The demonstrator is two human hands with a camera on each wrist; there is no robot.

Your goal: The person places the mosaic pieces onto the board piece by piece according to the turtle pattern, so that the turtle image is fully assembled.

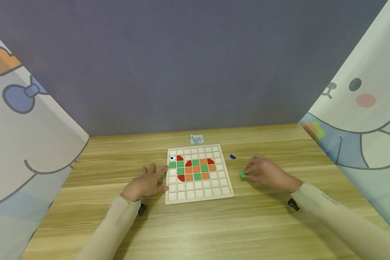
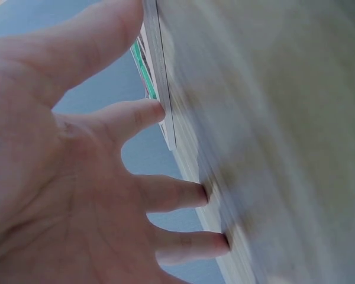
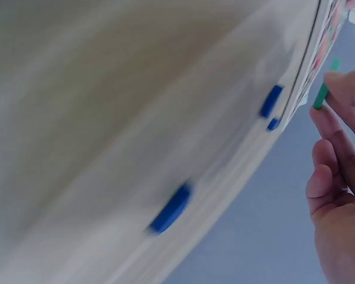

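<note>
My right hand (image 1: 268, 173) pinches a small green square tile (image 1: 243, 174) between thumb and fingertips, to the right of the board. In the right wrist view that tile (image 3: 322, 94) stands edge-on, held above the table. The wooden grid board (image 1: 199, 193) bears red, green and orange pieces and a round eye piece (image 1: 172, 158), laid out as an animal with a raised head. With fingers spread, my left hand (image 1: 146, 184) rests on the table, its thumb and index fingertip right at the board's left edge.
A dark blue half-round piece (image 1: 233, 156) lies right of the board; the right wrist view shows several blue pieces (image 3: 170, 208) on the table. A small picture card (image 1: 196, 139) lies behind the board. A grey partition (image 1: 195, 72) stands along the table's back edge.
</note>
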